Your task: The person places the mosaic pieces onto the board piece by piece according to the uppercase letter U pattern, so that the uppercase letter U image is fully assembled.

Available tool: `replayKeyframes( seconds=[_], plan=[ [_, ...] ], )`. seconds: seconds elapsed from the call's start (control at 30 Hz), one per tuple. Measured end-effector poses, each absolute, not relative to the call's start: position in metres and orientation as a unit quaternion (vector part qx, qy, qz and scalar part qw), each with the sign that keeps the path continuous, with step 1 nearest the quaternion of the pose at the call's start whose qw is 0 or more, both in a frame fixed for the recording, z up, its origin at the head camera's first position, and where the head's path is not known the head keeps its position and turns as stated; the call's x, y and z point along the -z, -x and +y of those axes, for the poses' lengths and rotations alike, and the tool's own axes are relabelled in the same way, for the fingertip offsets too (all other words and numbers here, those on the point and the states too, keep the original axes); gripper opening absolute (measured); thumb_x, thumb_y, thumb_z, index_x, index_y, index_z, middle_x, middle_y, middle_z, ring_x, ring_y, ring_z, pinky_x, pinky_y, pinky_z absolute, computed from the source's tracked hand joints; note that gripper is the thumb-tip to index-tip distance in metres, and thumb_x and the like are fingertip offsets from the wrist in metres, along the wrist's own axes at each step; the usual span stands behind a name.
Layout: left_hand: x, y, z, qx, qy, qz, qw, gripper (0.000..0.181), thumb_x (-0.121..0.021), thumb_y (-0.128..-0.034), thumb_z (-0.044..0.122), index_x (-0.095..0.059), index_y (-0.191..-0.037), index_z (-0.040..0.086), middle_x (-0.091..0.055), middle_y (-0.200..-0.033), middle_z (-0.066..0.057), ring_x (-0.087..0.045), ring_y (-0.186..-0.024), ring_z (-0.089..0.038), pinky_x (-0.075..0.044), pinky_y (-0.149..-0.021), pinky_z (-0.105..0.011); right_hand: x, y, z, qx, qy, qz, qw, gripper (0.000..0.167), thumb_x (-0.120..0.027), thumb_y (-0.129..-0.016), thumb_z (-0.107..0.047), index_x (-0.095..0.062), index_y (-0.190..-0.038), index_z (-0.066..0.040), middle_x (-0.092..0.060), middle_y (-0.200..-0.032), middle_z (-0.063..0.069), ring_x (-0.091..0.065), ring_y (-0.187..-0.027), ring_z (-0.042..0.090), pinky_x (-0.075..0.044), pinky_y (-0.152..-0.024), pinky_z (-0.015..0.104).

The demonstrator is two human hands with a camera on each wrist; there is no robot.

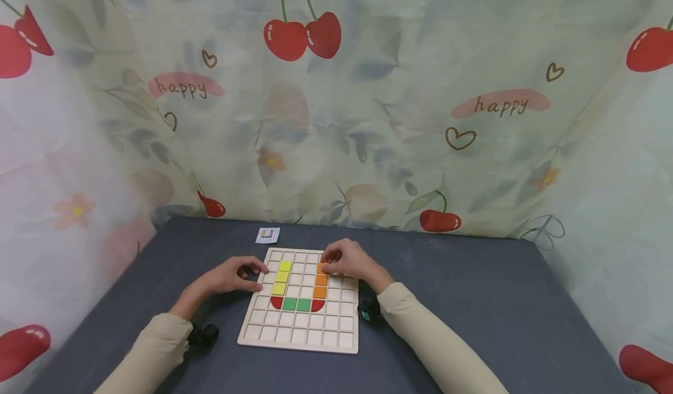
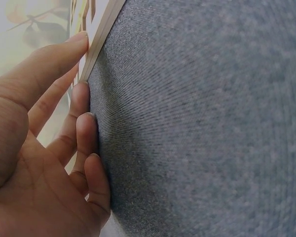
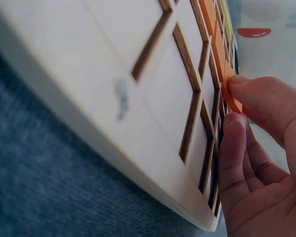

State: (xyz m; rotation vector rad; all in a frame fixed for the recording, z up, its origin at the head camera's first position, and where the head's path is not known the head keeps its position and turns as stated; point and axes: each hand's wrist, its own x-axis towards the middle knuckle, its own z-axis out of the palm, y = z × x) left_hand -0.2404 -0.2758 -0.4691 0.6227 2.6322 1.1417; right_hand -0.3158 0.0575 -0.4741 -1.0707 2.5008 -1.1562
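A pale wooden grid board (image 1: pixel 299 337) lies flat on the table. My right hand (image 1: pixel 349 258) is at its upper right, where the thumb and index finger pinch the top orange square tile (image 3: pixel 230 88). More orange tiles (image 1: pixel 320 286) continue down that column. Yellow tiles (image 1: pixel 281 277) form the left column, and green tiles (image 1: pixel 297 304) line the bottom between two red rounded corner tiles (image 1: pixel 318 306). At the board's left edge, my left hand (image 1: pixel 236 274) rests with its thumb touching the rim and its fingers loosely bent.
Behind the board, a small card (image 1: pixel 267 235) with a coloured U-shaped grid pattern lies on the dark grey table (image 1: pixel 447 283). Cherry-printed cloth (image 1: pixel 368 90) encloses the table's back and sides. Black wrist devices (image 1: pixel 203 334) sit at both cuffs.
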Motion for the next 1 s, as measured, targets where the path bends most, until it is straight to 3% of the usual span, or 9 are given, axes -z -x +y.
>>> replayKeyframes(
  seconds=[0.4, 0.7, 1.0],
  plan=[
    [0.471, 0.242, -0.276, -0.388, -0.225, 0.888, 0.098, 0.033, -0.081, -0.0892, 0.014, -0.069, -0.117, 0.001, -0.063, -0.108, -0.009, -0.054, -0.097, -0.028, -0.044, -0.081, -0.038, 0.475, 0.317, 0.059, 0.388, 0.359, 0.843, 0.094, 0.012, -0.08, -0.09, -0.013, -0.077, -0.101, -0.009, -0.068, -0.086, -0.007, -0.062, -0.077, 0.01, -0.051, -0.073, 0.029],
    [0.473, 0.242, -0.275, -0.381, -0.235, 0.889, 0.095, 0.033, -0.08, -0.09, 0.016, -0.069, -0.118, 0.002, -0.063, -0.107, -0.008, -0.054, -0.095, -0.025, -0.044, -0.079, -0.033, 0.47, 0.312, 0.079, 0.422, 0.378, 0.817, 0.107, 0.016, -0.078, -0.092, -0.013, -0.076, -0.104, -0.003, -0.07, -0.092, -0.001, -0.065, -0.083, 0.019, -0.053, -0.075, 0.031],
    [0.468, 0.232, -0.281, -0.392, -0.225, 0.888, 0.088, 0.037, -0.077, -0.0931, 0.017, -0.066, -0.125, 0.001, -0.063, -0.112, -0.012, -0.058, -0.095, -0.026, -0.049, -0.083, -0.041, 0.464, 0.304, 0.119, 0.434, 0.359, 0.82, 0.095, 0.022, -0.077, -0.094, -0.016, -0.075, -0.109, -0.002, -0.07, -0.095, 0.0, -0.063, -0.081, 0.02, -0.053, -0.069, 0.032]
  ],
)
